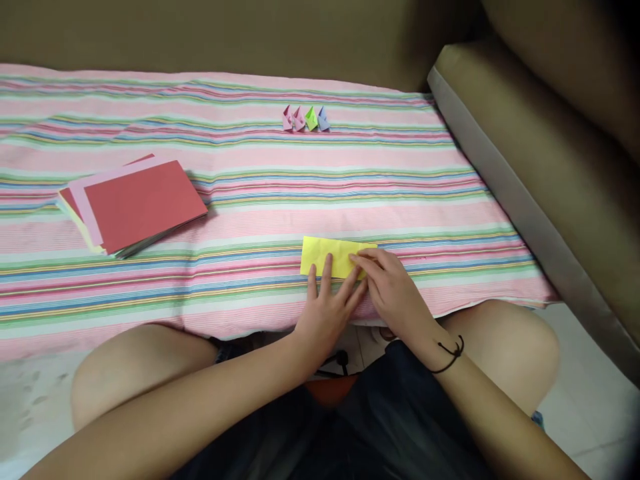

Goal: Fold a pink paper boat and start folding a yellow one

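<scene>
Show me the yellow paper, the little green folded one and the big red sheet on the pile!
Yellow paper (341, 255): head view, bare middle.
Green folded paper (311, 119): head view, middle of its visible side.
Red sheet (147, 205): head view, middle of its top face.

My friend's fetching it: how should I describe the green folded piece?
On the striped cloth, beyond the yellow paper, sits a row of four folded pieces. The green piece is third from left, the row's only green one.

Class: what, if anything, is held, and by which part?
Right hand touches yellow paper at its right end, pinch unclear; left hand rests fingers on it.
</scene>
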A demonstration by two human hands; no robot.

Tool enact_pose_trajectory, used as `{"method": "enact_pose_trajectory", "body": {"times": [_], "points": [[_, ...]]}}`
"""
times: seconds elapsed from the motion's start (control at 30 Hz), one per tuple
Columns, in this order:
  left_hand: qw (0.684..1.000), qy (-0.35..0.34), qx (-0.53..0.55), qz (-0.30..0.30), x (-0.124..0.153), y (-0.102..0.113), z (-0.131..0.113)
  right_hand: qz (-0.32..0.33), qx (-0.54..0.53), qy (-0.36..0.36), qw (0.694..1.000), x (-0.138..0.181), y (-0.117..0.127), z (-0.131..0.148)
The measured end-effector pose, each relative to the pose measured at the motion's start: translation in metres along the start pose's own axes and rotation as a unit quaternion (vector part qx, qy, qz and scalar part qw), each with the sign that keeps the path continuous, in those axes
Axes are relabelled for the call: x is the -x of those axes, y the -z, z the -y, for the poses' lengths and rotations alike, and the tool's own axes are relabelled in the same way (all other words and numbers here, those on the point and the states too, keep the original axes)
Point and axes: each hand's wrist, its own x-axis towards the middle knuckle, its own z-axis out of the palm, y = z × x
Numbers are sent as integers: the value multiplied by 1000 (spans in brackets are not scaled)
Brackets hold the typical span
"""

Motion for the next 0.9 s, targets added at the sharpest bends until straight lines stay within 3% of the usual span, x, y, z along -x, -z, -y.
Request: {"method": "enact_pose_trajectory", "body": {"times": [0.37,0.57,0.67,0.9], "points": [[998,0,-13,-58,1,-8,-2,63,160,-18,985,-25,-12,19],[997,8,-19,-71,2,-9,-3,55,153,-1,987,-24,-13,17],[997,12,-28,-75,2,-9,-4,67,159,25,985,-28,-10,12],[994,17,-51,-91,1,-11,-5,176,172,165,955,-53,12,-25]]}}
